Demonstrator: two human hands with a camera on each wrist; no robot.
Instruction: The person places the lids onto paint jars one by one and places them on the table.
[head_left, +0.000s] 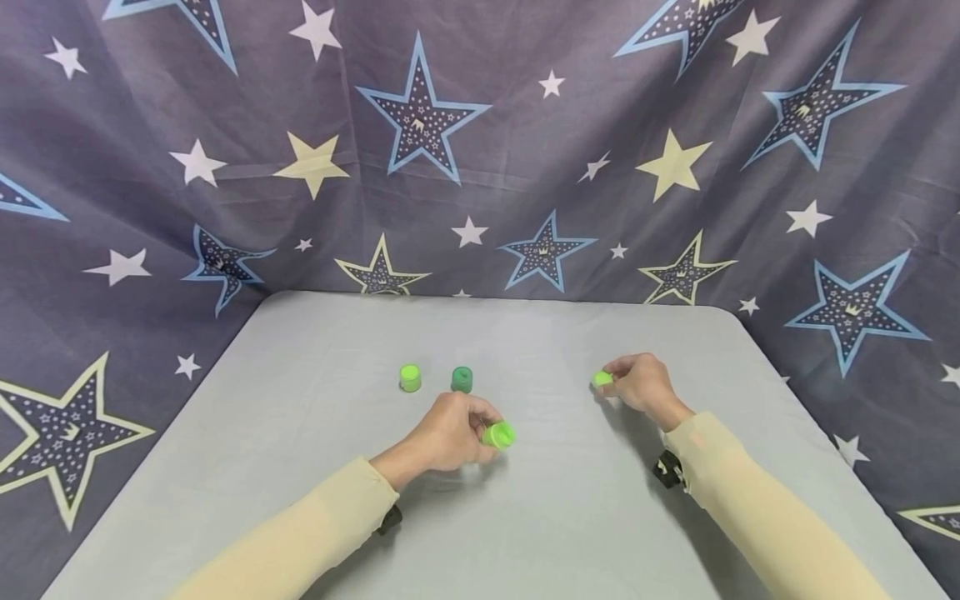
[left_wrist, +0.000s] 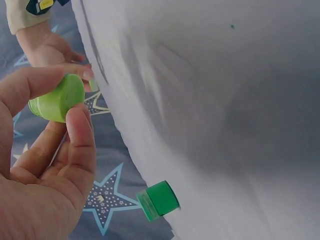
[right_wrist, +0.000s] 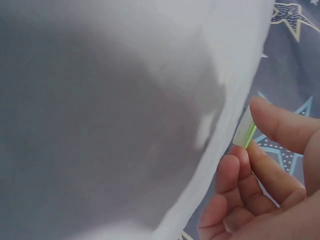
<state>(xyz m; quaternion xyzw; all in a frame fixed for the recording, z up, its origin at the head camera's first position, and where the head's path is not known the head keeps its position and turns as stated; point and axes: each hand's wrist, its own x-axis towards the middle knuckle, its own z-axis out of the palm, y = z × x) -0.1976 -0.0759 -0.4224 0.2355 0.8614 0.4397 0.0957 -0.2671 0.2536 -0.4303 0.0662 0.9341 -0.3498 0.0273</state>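
1. Nearest the camera, a left hand (head_left: 450, 429) pinches a small, lime-green plastic cylinder (head_left: 498, 434) between curled fingers, its axis tilted and its ringed end facing right.
2. Farther out and to the right, a right hand (head_left: 641, 383) holds a short, lime-green plastic piece (head_left: 602, 379) between thumb and fingertip. The piece lies right of the cylinder and slightly beyond it, the two well apart across the bare pale-grey cloth-covered table (head_left: 555, 500).
3. Just beyond the left hand's knuckles stands a dark-green plastic pot (head_left: 462, 380); to its left, an upright lime-green plastic pot (head_left: 410, 378). The left hand is the nearer to both.
4. Behind hangs a dark, star-printed fabric backdrop (head_left: 480, 196).
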